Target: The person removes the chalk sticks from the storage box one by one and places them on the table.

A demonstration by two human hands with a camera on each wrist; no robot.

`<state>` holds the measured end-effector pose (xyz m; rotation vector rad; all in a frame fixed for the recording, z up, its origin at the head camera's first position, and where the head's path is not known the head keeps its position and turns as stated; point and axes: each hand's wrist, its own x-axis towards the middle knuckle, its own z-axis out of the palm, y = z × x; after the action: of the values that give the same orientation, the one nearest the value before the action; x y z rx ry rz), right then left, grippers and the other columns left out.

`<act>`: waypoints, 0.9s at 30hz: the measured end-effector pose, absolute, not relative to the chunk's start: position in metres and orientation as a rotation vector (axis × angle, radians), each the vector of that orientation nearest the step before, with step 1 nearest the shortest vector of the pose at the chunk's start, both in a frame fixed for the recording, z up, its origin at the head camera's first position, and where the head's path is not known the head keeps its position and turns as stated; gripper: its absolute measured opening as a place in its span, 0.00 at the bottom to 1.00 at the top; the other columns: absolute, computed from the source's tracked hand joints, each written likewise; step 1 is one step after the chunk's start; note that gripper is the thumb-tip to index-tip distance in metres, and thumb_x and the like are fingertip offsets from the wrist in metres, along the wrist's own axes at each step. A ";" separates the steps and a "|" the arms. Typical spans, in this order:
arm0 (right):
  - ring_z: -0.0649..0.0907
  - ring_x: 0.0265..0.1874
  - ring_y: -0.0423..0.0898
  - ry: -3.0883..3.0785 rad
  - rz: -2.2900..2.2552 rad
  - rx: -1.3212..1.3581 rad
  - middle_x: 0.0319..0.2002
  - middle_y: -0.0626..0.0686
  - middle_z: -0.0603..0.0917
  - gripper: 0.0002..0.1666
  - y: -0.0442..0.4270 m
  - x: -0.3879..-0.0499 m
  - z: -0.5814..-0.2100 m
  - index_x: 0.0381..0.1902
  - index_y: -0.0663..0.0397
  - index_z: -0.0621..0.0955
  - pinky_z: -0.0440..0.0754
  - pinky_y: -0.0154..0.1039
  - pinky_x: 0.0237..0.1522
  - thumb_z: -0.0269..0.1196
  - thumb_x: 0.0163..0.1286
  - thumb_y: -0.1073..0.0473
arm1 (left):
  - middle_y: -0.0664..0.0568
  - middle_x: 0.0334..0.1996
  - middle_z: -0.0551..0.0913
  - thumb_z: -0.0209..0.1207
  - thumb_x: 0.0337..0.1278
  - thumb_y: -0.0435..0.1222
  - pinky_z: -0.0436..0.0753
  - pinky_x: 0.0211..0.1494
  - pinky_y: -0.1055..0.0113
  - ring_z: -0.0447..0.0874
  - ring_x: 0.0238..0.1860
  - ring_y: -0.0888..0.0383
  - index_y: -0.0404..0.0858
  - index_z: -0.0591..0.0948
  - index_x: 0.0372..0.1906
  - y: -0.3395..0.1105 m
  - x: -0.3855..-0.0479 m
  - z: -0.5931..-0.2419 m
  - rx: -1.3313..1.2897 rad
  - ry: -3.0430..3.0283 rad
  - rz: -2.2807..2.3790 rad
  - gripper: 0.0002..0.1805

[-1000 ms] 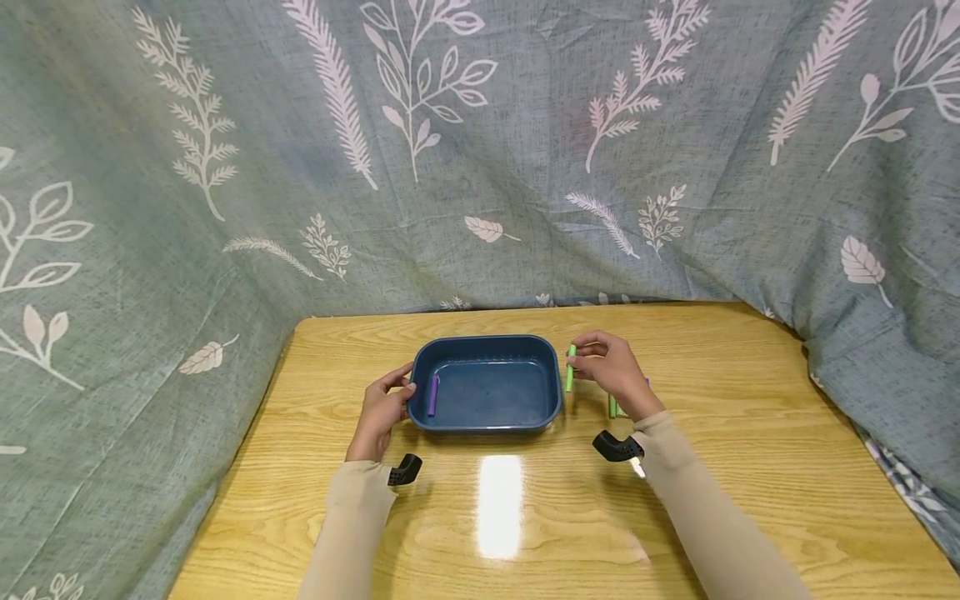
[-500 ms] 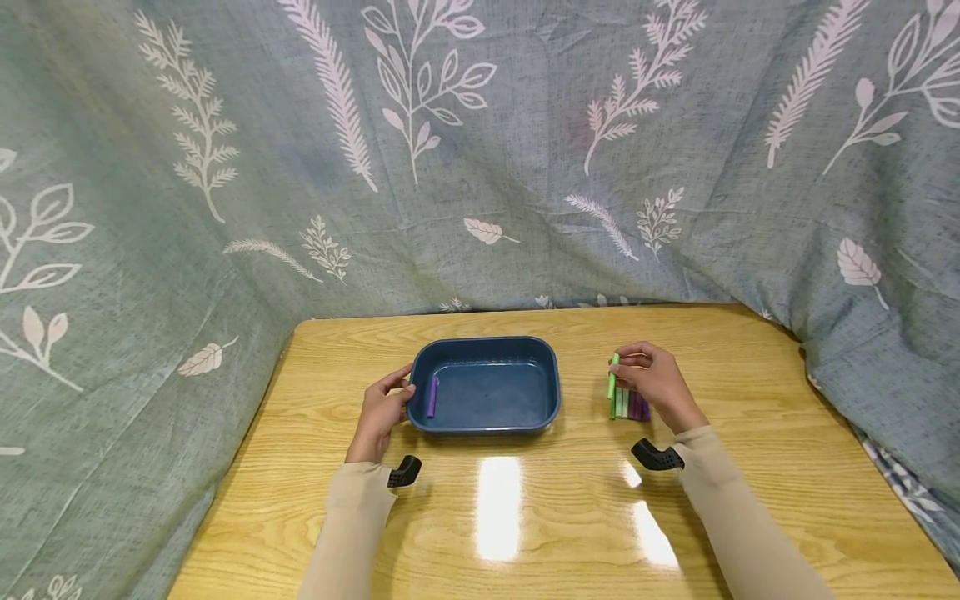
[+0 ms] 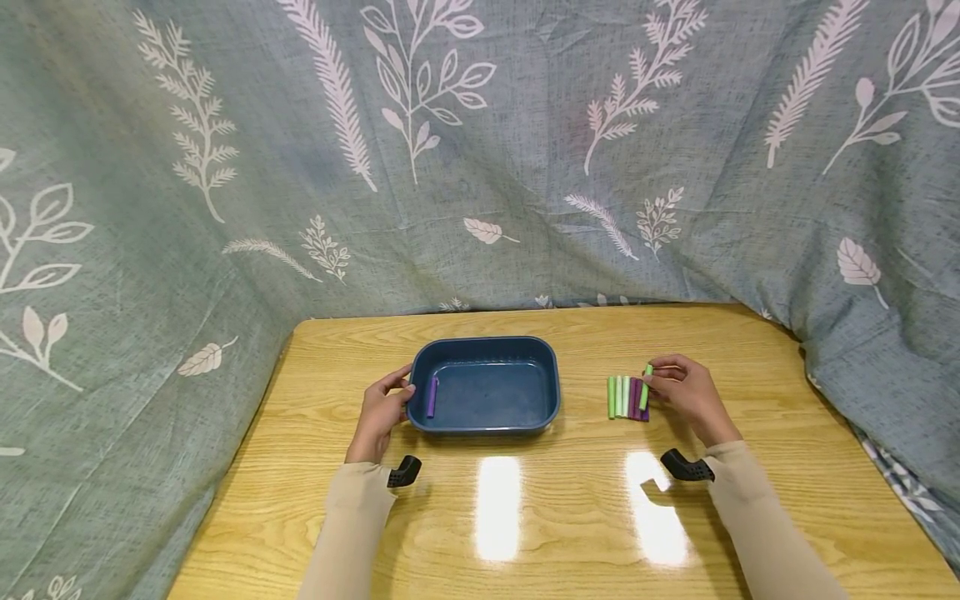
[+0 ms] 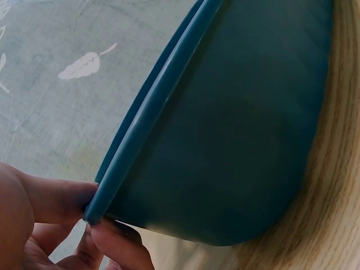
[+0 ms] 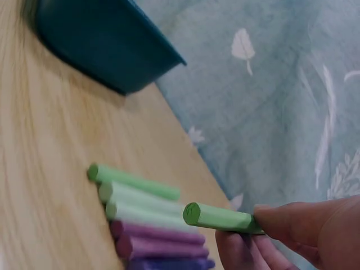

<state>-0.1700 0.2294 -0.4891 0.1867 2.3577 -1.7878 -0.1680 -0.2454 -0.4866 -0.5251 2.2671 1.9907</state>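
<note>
My left hand (image 3: 382, 414) pinches the left rim of a dark blue plastic tub (image 3: 491, 431), thumb on one side of the edge and fingers on the other. One purple stick (image 3: 432, 397) lies inside, near the tub's left wall. My right hand (image 3: 688, 392) pinches a green, chalk-like stick (image 5: 222, 217) by one end between thumb and fingers. This stick is raised just above the right end of a row of similar sticks on the table: green (image 3: 611, 397), pale mint (image 3: 622, 397), purple (image 3: 634, 397) and dark violet (image 5: 169, 264).
The wooden table (image 3: 360, 533) carries the tub and the row of sticks, which lies a short way right of the tub. A leaf-patterned curtain (image 3: 480, 167) hangs behind and beside the table. A black mount (image 3: 686, 465) juts from each wrist.
My right hand has moved right with the green stick, from beside the tub across to the right end of the row. The left hand and tub have stayed still.
</note>
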 end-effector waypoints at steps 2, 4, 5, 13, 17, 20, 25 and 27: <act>0.84 0.39 0.34 2.369 -1.775 0.195 0.52 0.57 0.83 0.27 0.234 -0.168 -0.491 0.70 0.73 0.71 0.87 0.37 0.46 0.62 0.81 0.62 | 0.48 0.47 0.70 0.55 0.78 0.27 0.79 0.28 0.73 0.74 0.28 0.60 0.35 0.76 0.74 -0.245 -0.168 -0.487 -0.523 2.263 1.997 0.24; 0.84 0.39 0.35 2.381 -1.756 0.211 0.52 0.58 0.83 0.27 0.237 -0.167 -0.494 0.70 0.72 0.72 0.87 0.36 0.45 0.62 0.80 0.62 | 0.48 0.47 0.71 0.55 0.77 0.26 0.79 0.28 0.73 0.74 0.28 0.60 0.34 0.76 0.74 -0.245 -0.168 -0.487 -0.517 2.261 2.007 0.24; 0.84 0.38 0.35 2.384 -1.751 0.218 0.52 0.58 0.83 0.27 0.239 -0.166 -0.495 0.70 0.73 0.72 0.87 0.36 0.45 0.62 0.80 0.62 | 0.48 0.46 0.71 0.55 0.77 0.26 0.80 0.28 0.73 0.75 0.29 0.61 0.34 0.76 0.74 -0.245 -0.168 -0.488 -0.516 2.260 2.011 0.25; 0.84 0.36 0.35 2.368 -1.732 0.275 0.49 0.56 0.84 0.25 0.244 -0.163 -0.503 0.69 0.73 0.72 0.88 0.34 0.42 0.62 0.80 0.65 | 0.48 0.45 0.71 0.55 0.75 0.25 0.80 0.28 0.73 0.77 0.32 0.61 0.32 0.75 0.74 -0.244 -0.168 -0.489 -0.508 2.278 2.011 0.25; 0.84 0.36 0.35 2.368 -1.726 0.289 0.52 0.63 0.83 0.25 0.243 -0.162 -0.506 0.68 0.74 0.72 0.88 0.35 0.42 0.61 0.80 0.66 | 0.48 0.46 0.71 0.55 0.75 0.25 0.80 0.28 0.73 0.77 0.31 0.61 0.32 0.76 0.74 -0.244 -0.167 -0.489 -0.512 2.282 2.006 0.25; 0.84 0.37 0.34 2.361 -1.740 0.281 0.58 0.71 0.80 0.25 0.241 -0.162 -0.508 0.69 0.76 0.71 0.88 0.35 0.43 0.60 0.80 0.68 | 0.48 0.46 0.70 0.55 0.76 0.25 0.80 0.29 0.73 0.77 0.32 0.61 0.33 0.76 0.74 -0.244 -0.167 -0.489 -0.514 2.282 2.000 0.25; 0.84 0.37 0.32 2.368 -1.754 0.268 0.62 0.76 0.76 0.24 0.239 -0.162 -0.507 0.68 0.78 0.71 0.88 0.34 0.44 0.59 0.80 0.69 | 0.48 0.47 0.70 0.55 0.77 0.26 0.81 0.29 0.73 0.77 0.32 0.60 0.35 0.76 0.74 -0.246 -0.168 -0.489 -0.513 2.277 1.996 0.25; 0.84 0.37 0.32 2.375 -1.754 0.268 0.61 0.75 0.76 0.24 0.238 -0.162 -0.506 0.68 0.78 0.71 0.88 0.34 0.44 0.59 0.80 0.69 | 0.48 0.47 0.70 0.55 0.77 0.26 0.80 0.29 0.72 0.76 0.32 0.60 0.35 0.76 0.74 -0.246 -0.168 -0.489 -0.510 2.272 2.000 0.25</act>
<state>-0.1619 0.2381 -0.5056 0.2677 2.3748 -1.7540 -0.1680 -0.2459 -0.4886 -0.5096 2.2722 2.0003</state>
